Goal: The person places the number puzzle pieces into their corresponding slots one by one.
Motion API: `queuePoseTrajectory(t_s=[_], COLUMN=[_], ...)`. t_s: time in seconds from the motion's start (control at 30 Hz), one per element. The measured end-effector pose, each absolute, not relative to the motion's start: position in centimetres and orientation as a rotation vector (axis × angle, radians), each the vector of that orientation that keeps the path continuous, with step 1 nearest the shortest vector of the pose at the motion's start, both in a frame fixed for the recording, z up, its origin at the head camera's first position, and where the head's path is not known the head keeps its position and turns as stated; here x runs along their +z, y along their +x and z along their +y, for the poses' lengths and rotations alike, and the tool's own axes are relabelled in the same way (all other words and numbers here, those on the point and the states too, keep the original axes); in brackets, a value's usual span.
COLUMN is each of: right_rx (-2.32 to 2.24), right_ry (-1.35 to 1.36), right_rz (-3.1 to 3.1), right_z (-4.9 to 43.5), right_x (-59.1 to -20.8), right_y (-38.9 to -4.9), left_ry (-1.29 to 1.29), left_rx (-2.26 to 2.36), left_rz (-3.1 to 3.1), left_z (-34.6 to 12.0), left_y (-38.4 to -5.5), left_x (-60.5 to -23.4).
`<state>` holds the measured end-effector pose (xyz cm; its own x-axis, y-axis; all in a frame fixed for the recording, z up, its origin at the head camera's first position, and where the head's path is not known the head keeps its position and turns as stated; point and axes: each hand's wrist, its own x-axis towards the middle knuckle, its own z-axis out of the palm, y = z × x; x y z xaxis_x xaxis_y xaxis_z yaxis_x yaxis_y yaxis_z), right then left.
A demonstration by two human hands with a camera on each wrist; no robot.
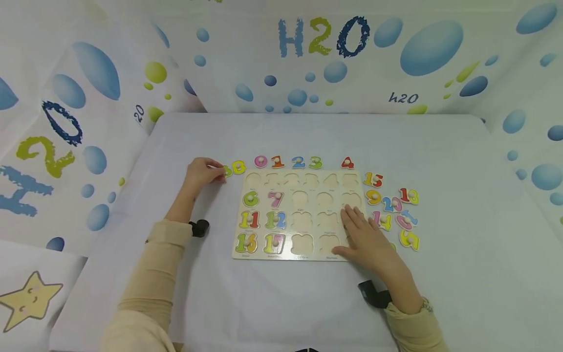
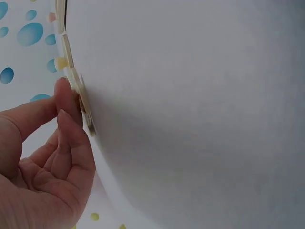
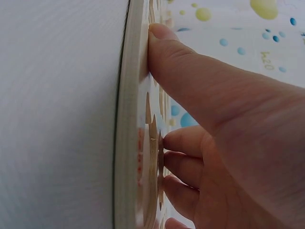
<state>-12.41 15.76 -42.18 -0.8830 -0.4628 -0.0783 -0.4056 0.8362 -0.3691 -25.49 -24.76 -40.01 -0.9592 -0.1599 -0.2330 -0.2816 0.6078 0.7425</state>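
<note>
At the board's upper left corner, my left hand [image 1: 204, 171] pinches a green number piece [image 1: 227, 171] lying beside a yellow number 8 [image 1: 239, 167]. The left wrist view has the thumb and finger together at the back of this flat wooden piece [image 2: 85, 107], seen edge-on; its numeral is mostly hidden. My right hand [image 1: 367, 242] rests with fingers spread on the right side of the wooden number puzzle board [image 1: 290, 256]. Its thumb [image 3: 167, 55] presses near the board's edge in the right wrist view. Pieces 6, 7, 11, 12, 16 and 17 sit in their slots.
Along the board's top edge lie a pink 0 [image 1: 261, 161], a 1 [image 1: 277, 162], a blue 2 [image 1: 298, 162], a green 3 [image 1: 315, 162] and a red 4 [image 1: 347, 162]. Several more pieces, among them a 15 [image 1: 373, 180] and a yellow 5 [image 1: 409, 240], are scattered right of the board.
</note>
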Motion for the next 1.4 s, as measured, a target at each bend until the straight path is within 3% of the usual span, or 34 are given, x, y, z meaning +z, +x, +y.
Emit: queuePoseTrajectory(t_s=[0.33,0.77,0.97,1.4], right_rx=[-0.498,-0.52,-0.496,-0.478], right_ry=[-0.682,-0.674,-0.666,-0.659], right_rz=[2.849,2.856,2.852,2.849], right_z=[15.8,16.0,16.0,15.9], right_x=[-42.3,-41.8,-41.9,-42.3], right_y=[-12.4,-12.3,-12.6,-12.7], left_ry=[-0.397,0.115,0.344,0.347], left_rx=[1.333,1.432,1.288,1.175], left_rz=[2.688,2.54,2.424,2.348], left_z=[-24.3,-15.6,-10.8,-8.2], left_y=[-24.8,-22.1,-20.2,-19.1], left_x=[-39.8,-36.5,-37.4,-40.1])
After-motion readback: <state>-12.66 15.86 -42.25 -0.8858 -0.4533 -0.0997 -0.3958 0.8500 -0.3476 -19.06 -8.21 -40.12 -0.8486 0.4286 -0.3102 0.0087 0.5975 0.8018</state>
